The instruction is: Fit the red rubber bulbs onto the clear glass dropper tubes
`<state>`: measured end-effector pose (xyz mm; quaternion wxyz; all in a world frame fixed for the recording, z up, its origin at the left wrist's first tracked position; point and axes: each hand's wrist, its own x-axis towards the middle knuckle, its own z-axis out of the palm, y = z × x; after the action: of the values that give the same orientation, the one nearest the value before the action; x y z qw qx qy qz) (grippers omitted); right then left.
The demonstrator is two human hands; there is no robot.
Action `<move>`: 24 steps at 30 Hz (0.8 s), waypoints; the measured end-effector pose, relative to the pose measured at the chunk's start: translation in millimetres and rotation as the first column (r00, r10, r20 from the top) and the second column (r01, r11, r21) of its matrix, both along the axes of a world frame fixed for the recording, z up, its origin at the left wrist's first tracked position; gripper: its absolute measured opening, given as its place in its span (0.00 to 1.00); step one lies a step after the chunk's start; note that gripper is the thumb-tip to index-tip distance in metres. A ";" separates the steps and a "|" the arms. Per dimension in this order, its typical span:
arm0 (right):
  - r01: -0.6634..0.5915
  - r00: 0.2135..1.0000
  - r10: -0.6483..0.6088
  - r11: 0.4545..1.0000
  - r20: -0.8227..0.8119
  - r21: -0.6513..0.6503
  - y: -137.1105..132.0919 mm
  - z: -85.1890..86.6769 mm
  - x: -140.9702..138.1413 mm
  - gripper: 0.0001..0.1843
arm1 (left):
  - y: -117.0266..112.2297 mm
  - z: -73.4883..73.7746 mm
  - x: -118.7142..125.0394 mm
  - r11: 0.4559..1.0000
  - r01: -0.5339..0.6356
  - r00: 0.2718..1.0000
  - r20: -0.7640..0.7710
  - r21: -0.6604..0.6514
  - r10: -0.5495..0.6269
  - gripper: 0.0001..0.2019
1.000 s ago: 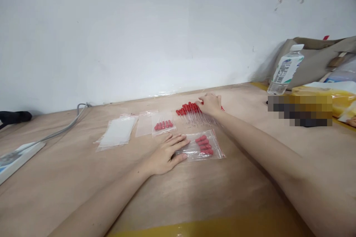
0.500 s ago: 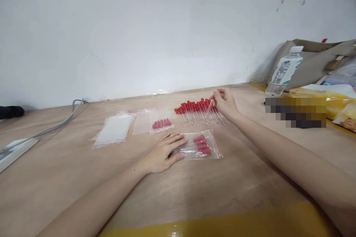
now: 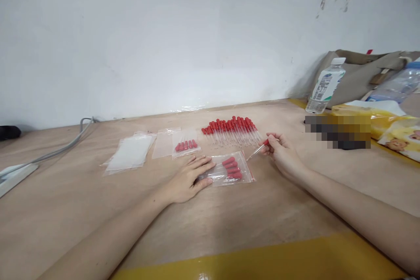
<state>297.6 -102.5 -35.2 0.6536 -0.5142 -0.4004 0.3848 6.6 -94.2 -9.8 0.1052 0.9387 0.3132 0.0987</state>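
My left hand (image 3: 187, 179) lies flat, fingers spread, over the left end of a clear zip bag (image 3: 245, 176). Inside that bag several droppers with red rubber bulbs (image 3: 232, 169) lie side by side, bulbs toward the red-edged mouth. Pinched by its red bulb in my right hand (image 3: 282, 155) is a glass dropper (image 3: 258, 150), its clear tip slanting down-left just off the bag's mouth. Behind the bag lies a row of loose droppers (image 3: 229, 126), bulbs to the back. A second bag of droppers (image 3: 186, 145) sits left of the row.
A stack of flat zip bags (image 3: 131, 152) lies on the left, with another flat bag (image 3: 165, 143) beside it. A grey cable (image 3: 67, 145) runs along the far left. On the right stand a water bottle (image 3: 326, 85) and a beige bag (image 3: 357, 74), near a yellow packet (image 3: 390, 124).
My right hand has come from the loose droppers toward me and rightward, with a dropper now held near the bag's mouth. My left hand stays on the bag. The view has shifted slightly.
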 end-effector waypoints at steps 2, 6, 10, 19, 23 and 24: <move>-0.031 1.000 0.031 1.000 -0.003 0.000 -1.2 -2.0 -4.2 0.16 | 0.1 0.0 -0.3 1.000 -0.008 1.000 0.000 -0.004 0.008 0.23; -0.100 0.994 0.099 0.995 -0.045 -0.020 -5.5 -3.6 -10.3 0.16 | 0.8 -0.2 -0.4 1.000 -0.008 1.000 -0.003 0.009 0.008 0.23; -0.115 0.990 0.114 0.993 -0.077 -0.004 -10.8 -2.8 -12.9 0.16 | 1.0 -0.3 0.0 1.000 -0.008 1.000 -0.001 0.005 0.008 0.23; -0.161 0.978 0.156 0.987 -0.136 -0.022 -14.6 -2.6 -12.3 0.15 | 0.9 -1.2 -0.4 1.000 -0.009 1.000 -0.003 -0.001 0.009 0.23; -0.151 0.976 0.149 0.988 -0.158 -0.003 -14.3 -2.3 -12.2 0.16 | 0.9 -0.6 -0.2 1.000 -0.007 1.000 -0.004 0.014 0.007 0.24; -0.156 0.975 0.153 0.988 -0.160 -0.007 -14.3 -2.0 -12.2 0.16 | 0.7 -0.1 -0.3 1.000 -0.005 1.000 -0.003 0.021 0.005 0.24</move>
<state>285.4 -116.8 -37.2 0.6466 -0.4553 -0.3819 0.4782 6.3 -93.5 -9.9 0.0948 0.9391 0.3147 0.1005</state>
